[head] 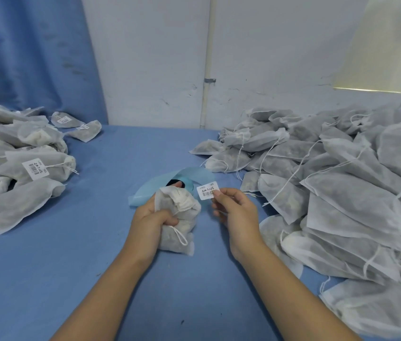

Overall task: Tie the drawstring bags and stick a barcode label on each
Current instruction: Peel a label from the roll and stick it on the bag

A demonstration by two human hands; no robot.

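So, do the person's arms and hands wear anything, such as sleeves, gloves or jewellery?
The left arm and right arm are bare as far as the picture shows, no sleeves. The left hand and right hand wear no gloves; I see no ring, watch or bracelet.

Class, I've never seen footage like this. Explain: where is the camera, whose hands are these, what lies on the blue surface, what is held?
No machine here: a camera worn on a person's head looks down at their bare hands. The left hand grips a white drawstring bag; the right hand pinches a barcode label beside it. On the blue table lie labelled bags at left, an unlabelled heap at right, and a pale blue strip behind the held bag.
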